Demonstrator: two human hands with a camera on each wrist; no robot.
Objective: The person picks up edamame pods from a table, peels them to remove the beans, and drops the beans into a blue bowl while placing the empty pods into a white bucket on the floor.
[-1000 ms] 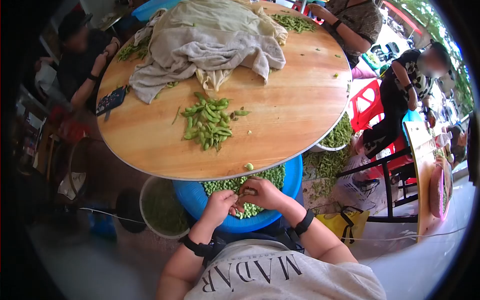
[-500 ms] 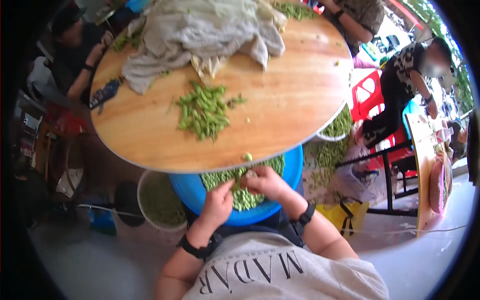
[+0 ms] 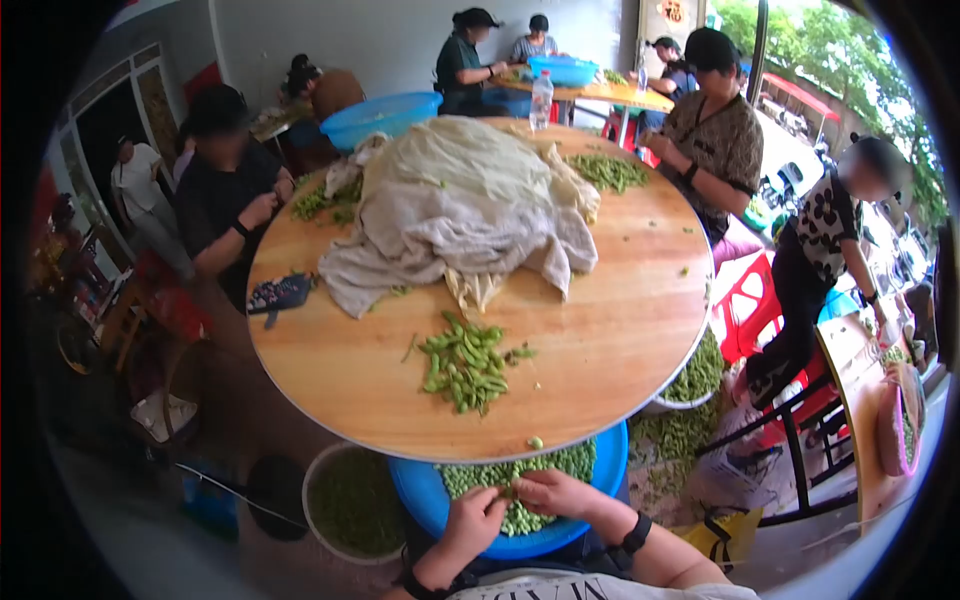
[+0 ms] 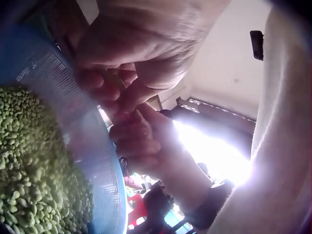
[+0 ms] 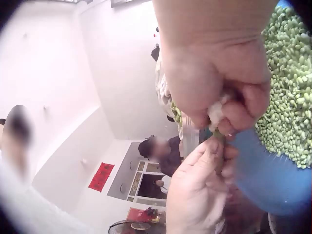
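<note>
Both hands meet over a blue basket (image 3: 410, 500) full of shelled green beans (image 3: 570, 462). My left hand (image 3: 472, 525) pinches a green bean pod (image 5: 219, 135) between thumb and fingers, as the right wrist view shows. At the pod's other end, my right hand (image 3: 555, 492) grips with its thumb and curled fingers. Something white (image 5: 215, 114) sits at the right thumb, partly hidden by the fingers. In the left wrist view, the pod is mostly hidden behind the left hand (image 4: 141, 48) and the right hand (image 4: 146, 141).
A round wooden table (image 3: 620, 320) stands just beyond the basket, with a pile of pods (image 3: 465, 362) and a cloth-covered heap (image 3: 450, 210). One bean (image 3: 536, 442) lies at its near edge. A bucket (image 3: 350, 505) stands at left, another (image 3: 695, 370) at right. Several people sit around.
The head view has tilted up, so the table and hands sit lower and more of the room shows. Both hands stay together over the basket, fingers working at the pod.
</note>
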